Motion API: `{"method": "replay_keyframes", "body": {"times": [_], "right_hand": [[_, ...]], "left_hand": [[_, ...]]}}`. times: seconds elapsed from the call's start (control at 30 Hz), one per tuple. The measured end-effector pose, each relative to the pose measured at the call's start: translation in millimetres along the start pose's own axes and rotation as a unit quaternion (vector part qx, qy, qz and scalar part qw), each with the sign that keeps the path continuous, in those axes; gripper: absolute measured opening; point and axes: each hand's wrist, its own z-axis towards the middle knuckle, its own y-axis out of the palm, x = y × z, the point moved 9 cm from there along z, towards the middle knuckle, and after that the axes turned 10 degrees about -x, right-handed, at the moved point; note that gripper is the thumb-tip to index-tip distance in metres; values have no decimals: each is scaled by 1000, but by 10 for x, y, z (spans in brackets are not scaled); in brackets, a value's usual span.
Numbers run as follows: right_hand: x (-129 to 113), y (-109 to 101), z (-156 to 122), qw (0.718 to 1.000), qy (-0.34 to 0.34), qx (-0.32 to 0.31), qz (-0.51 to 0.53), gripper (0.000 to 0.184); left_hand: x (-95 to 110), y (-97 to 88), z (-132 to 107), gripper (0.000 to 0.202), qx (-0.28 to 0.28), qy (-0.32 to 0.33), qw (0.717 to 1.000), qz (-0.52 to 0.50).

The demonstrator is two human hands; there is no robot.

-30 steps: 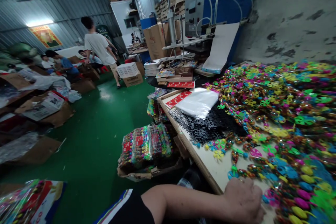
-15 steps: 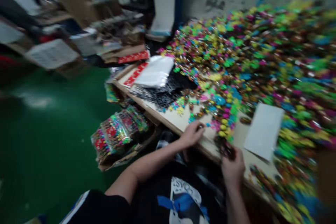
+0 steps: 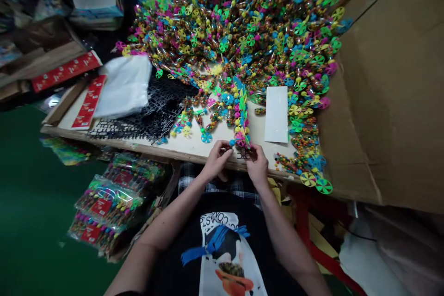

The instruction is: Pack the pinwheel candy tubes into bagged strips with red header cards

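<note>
My left hand [image 3: 217,159] and my right hand [image 3: 257,164] meet at the near edge of the pale wooden table [image 3: 180,149]. Both pinch the lower end of an upright strand of clear candy tubes with coloured pinwheels [image 3: 242,118]. Behind it spreads a large heap of these strands [image 3: 229,23]. A white card [image 3: 276,114] lies just right of my right hand. Further left lie black plastic runners [image 3: 149,113], a stack of clear bags [image 3: 123,85] and red printed cards [image 3: 89,101]. My fingers hide the strand's lowest part.
A large cardboard sheet [image 3: 381,92] walls the table's right side. Below the left edge, filled packs of candy strands [image 3: 107,203] rest on a box above the green floor [image 3: 31,203]. Red metal bars [image 3: 308,226] stand below the right edge.
The view has swung down over the table. My hands have come together at the table edge, with a strand now held upright between them.
</note>
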Motion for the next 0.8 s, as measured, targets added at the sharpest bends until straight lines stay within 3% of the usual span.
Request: {"method": "replay_keyframes", "body": {"times": [0.17, 0.43, 0.57, 0.8], "right_hand": [[55, 64, 22, 999, 11, -8, 39, 21], [58, 36, 17, 999, 1, 1, 50, 19], [54, 30, 3, 1000, -15, 2, 26, 16], [-70, -11, -30, 997, -50, 26, -61, 21]], "left_hand": [[-73, 100, 77, 9, -15, 0, 1000, -24], [83, 77, 82, 13, -23, 79, 991, 108], [125, 114, 79, 12, -34, 113, 984, 135], [114, 134, 68, 15, -34, 116, 981, 152]]}}
